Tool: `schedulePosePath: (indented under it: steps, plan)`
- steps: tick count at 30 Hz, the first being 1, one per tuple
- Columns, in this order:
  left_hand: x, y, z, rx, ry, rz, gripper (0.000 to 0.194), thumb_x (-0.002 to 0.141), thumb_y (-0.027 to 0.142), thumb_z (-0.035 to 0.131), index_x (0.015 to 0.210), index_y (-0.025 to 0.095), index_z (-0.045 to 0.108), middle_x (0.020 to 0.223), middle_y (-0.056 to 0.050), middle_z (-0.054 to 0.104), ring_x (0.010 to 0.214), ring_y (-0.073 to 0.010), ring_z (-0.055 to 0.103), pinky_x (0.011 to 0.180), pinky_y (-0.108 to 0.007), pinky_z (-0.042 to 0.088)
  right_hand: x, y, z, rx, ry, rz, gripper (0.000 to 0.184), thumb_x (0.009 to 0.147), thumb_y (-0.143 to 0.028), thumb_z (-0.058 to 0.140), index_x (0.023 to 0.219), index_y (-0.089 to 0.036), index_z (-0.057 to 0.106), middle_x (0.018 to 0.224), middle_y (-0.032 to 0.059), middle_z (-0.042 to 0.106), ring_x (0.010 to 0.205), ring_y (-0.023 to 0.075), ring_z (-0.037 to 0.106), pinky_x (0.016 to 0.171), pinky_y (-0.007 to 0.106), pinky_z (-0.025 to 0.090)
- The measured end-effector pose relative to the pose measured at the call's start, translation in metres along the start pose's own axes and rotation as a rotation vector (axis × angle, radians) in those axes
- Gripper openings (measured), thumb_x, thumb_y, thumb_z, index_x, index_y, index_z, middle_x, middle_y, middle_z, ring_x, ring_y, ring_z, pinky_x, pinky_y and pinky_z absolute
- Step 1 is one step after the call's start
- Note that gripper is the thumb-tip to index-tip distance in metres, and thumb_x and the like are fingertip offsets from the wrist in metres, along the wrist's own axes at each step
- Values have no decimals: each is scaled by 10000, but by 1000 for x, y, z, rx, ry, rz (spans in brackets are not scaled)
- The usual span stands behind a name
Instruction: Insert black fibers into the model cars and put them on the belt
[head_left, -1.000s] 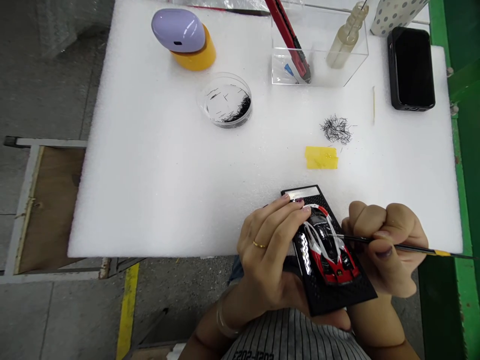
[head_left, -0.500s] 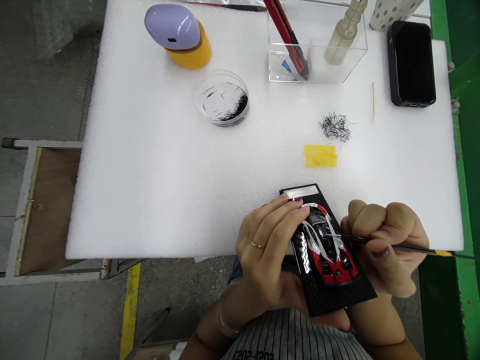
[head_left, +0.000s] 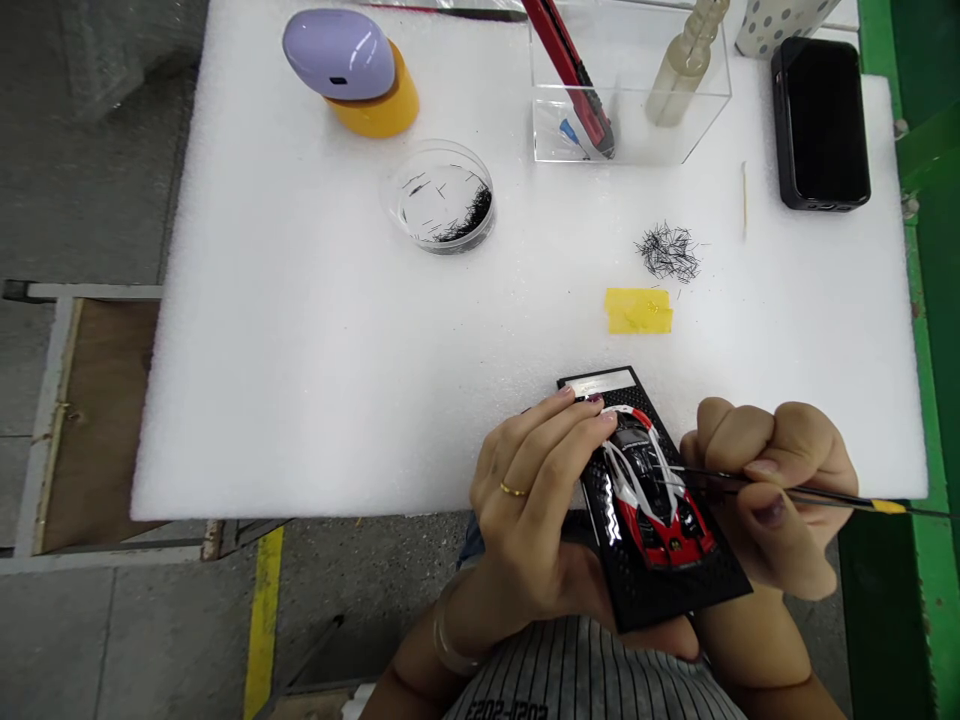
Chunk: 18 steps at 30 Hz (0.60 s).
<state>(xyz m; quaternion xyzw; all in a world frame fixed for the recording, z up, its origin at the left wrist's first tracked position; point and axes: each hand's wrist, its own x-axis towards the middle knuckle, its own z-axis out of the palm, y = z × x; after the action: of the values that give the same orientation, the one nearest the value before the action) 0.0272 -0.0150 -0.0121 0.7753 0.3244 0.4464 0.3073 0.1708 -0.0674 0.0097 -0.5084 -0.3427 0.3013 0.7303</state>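
Note:
A red, white and black model car (head_left: 660,490) sits on a black display base (head_left: 660,605) with a silver strip at its far end. My left hand (head_left: 536,500) grips this base, fingers over its left edge by the car and thumb beneath. Black tweezers (head_left: 724,482) are pinched between the thumb and fingers of my right hand (head_left: 780,485). Their two tips stand apart over the dark middle of the car. Whether anything tiny is at the tips, I cannot tell.
Beyond the car lie yellow tape (head_left: 639,311), a pile of fine black slivers (head_left: 668,252) and a thin stick (head_left: 744,200). Farther off are a round clear dish (head_left: 442,240), a clear box (head_left: 630,130) with a red cutter (head_left: 574,80), a black device (head_left: 821,125) and a lilac object (head_left: 341,55).
The tweezers' tips have spread apart over the car; earlier they were together. My right thumb has shifted slightly. My left hand and the base have stayed nearly still.

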Motion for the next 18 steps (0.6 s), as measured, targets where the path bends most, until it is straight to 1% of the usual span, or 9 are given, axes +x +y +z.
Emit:
schedulePosePath:
  steps: [2, 4, 6, 8, 10, 12, 13, 15, 18]
  plan:
    - [1, 2, -1, 15, -7, 13, 750, 893, 802, 472, 1267, 171, 631, 1185, -121, 732, 1198, -312, 668, 1039, -480, 544, 3, -4, -5, 35, 19, 18, 197, 844, -315, 762, 770, -253, 591, 546, -39, 398, 481, 131, 349, 388, 252, 265]
    - [2, 6, 1, 47, -14, 14, 835, 818, 872, 501, 1251, 168, 622, 1154, -126, 731, 1188, -324, 663, 1068, -504, 508, 4, -10, -12, 26, 85, -3, 148, 831, -306, 784, 803, -251, 649, 557, -35, 415, 483, 133, 356, 377, 255, 259]
    - [3, 12, 6, 100, -18, 3, 905, 763, 921, 500, 1252, 168, 606, 1119, -124, 729, 1194, -339, 646, 1139, -536, 416, 1, -20, -23, -78, 174, -31, 80, 877, -309, 756, 860, -248, 706, 599, -16, 498, 518, 145, 436, 430, 279, 345]
    - [4, 19, 16, 155, -15, 1, 949, 722, 941, 522, 1255, 160, 595, 1100, -127, 719, 1204, -352, 621, 1205, -555, 296, -6, -33, -34, -234, 215, -32, 137, 968, -329, 657, 903, -238, 738, 686, 19, 603, 619, 170, 561, 553, 320, 454]
    - [4, 26, 27, 201, -13, 25, 947, 703, 927, 567, 1249, 154, 601, 1090, -129, 706, 1199, -353, 602, 1235, -549, 207, -15, -47, -44, -387, 148, 45, 176, 1007, -320, 597, 943, -228, 732, 842, 56, 699, 807, 207, 666, 710, 355, 523]
    - [4, 30, 39, 241, -4, 48, 888, 726, 894, 586, 1234, 166, 617, 1080, -121, 695, 1184, -342, 593, 1241, -533, 159, -21, -57, -49, -511, 20, 172, 73, 972, -301, 655, 981, -235, 684, 1027, 69, 740, 977, 232, 686, 782, 351, 537]
    - [4, 32, 45, 262, 5, 52, 851, 745, 878, 586, 1227, 177, 624, 1071, -115, 690, 1175, -337, 590, 1240, -528, 147, -23, -60, -50, -557, -36, 229, 88, 941, -289, 700, 997, -243, 650, 1089, 64, 739, 1009, 232, 681, 791, 340, 537]
    - [3, 32, 53, 293, 19, 60, 807, 767, 859, 586, 1227, 197, 628, 1069, -106, 681, 1161, -333, 584, 1239, -525, 124, -24, -62, -49, -623, -99, 275, 184, 901, -268, 747, 994, -251, 589, 1098, 42, 731, 964, 204, 667, 779, 312, 526]
    - [-1, 28, 55, 304, -12, 81, 821, 757, 832, 640, 1297, 214, 602, 1120, -111, 673, 1176, -350, 571, 1249, -558, 69, -25, -59, -46, -657, -105, 278, 191, 914, -266, 716, 961, -246, 532, 999, 15, 712, 843, 162, 626, 758, 291, 505]
